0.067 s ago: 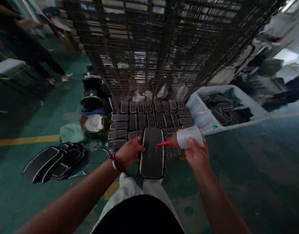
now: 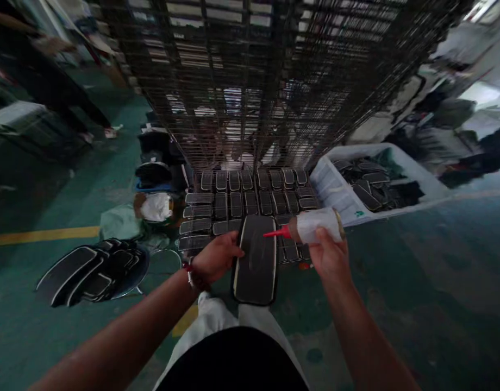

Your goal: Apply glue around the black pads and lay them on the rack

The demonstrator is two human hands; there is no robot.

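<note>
A black oblong panel (image 2: 255,260) is gripped at its edge by the left hand (image 2: 216,256) while a red-nozzled glue bottle (image 2: 311,227), clasped in the right hand (image 2: 329,258), is aimed at the panel's top, just before the rack (image 2: 250,108), so gluing appears underway and steady nozzle tracking is judged needed

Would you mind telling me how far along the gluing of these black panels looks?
Done: rows of panels lie on the rack. In hand: the left hand holds one black panel while the right hand aims a red-tipped bottle at it. Left: likely the panels in the white bin.
</note>
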